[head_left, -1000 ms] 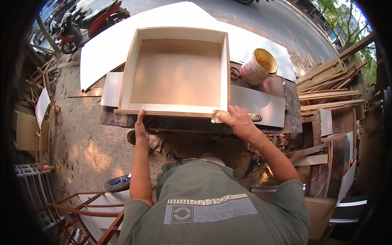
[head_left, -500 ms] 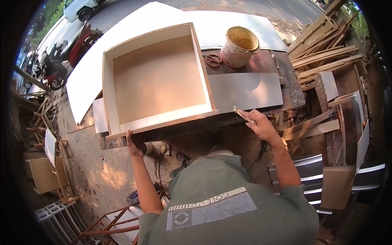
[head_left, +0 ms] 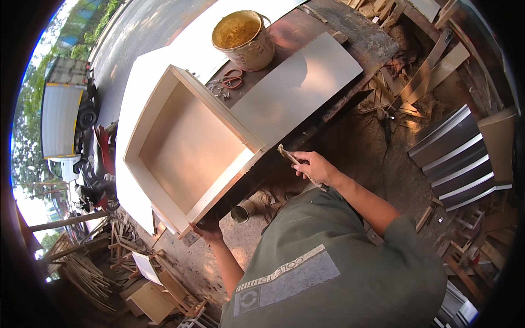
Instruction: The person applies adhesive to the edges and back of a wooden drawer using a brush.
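Left hand (head_left: pixel 209 232) grips the near corner of the box (head_left: pixel 188 147), fingers wrapped under the edge; the open side faces up and it sits on the bench (head_left: pixel 333 30), overhanging the front edge a bit. Right hand (head_left: pixel 314 167) is closed around a brush (head_left: pixel 298 165), thin handle, dirty tip pointing up-left toward the box's near right corner; brush is just beside that corner, not touching it. Flat panel (head_left: pixel 298 90) lies on the bench touching the box's right wall. Glue bucket (head_left: pixel 244 34) stands behind it, well apart from the brush hand; orange scissors (head_left: pixel 232 81) and a few small screws sit between bucket and box. Can't tell if the brush is loaded, the tip is too small to read. Judgement on doing this well: keep the left hand clamped on that corner so the box doesn't slide or tip off the front edge, work the brush along the rim in one direction, thin even coat, don't let it run down the outer face. The bucket is a long reach across the panel, so load enough per trip and carry the brush tip-up over the panel to avoid drips on its face. Metal strips (head_left: pixel 459 158) and wood offcuts (head_left: pixel 415 82) on the ground to the right.
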Available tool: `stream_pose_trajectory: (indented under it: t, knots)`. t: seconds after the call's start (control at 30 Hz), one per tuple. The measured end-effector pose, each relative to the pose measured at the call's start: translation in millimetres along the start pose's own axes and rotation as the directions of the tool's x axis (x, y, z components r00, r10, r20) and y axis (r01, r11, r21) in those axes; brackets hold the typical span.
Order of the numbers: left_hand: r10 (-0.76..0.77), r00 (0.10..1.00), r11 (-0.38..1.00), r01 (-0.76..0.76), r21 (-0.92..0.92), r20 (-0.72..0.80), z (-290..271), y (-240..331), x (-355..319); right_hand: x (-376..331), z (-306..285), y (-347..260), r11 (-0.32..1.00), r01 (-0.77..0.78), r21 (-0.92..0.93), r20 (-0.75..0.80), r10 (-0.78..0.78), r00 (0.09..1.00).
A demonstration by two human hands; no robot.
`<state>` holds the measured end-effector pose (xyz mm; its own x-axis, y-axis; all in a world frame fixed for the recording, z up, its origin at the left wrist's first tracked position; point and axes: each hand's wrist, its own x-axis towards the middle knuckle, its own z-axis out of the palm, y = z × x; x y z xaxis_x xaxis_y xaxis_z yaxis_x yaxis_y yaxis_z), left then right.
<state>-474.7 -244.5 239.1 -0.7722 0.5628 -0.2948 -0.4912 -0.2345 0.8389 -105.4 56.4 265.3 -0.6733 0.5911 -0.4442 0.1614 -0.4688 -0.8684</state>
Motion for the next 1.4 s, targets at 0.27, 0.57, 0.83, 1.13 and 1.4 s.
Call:
stream_pose_trajectory:
  t: [0.27,0.57,0.83,1.13,1.4]
  knots:
    - [-0.046,0.999,0.998,0.046,-0.033,0.008,-2.8,-2.6,2.9,14.2,-9.9,0.5,0.988,0.154,-0.01,0.015,-0.154,0.988]
    - [-0.078,0.997,0.992,0.078,-0.102,0.01,-12.6,-1.6,4.2,26.3,-6.6,0.2,0.934,0.331,-0.134,0.062,-0.326,0.943]
    - [-0.043,0.996,0.994,0.035,-0.105,-0.073,1.2,-6.0,6.4,39.6,-11.1,10.0,0.821,0.406,-0.401,0.152,-0.377,0.913]
    - [-0.111,0.986,0.974,0.083,-0.213,-0.122,-4.3,-3.7,6.9,41.2,7.9,9.1,0.883,0.407,-0.234,0.062,-0.404,0.912]
    - [-0.091,0.977,0.97,0.043,-0.239,-0.194,18.2,-7.9,3.4,44.6,-25.2,-9.5,0.892,0.289,-0.348,0.103,-0.27,0.957]
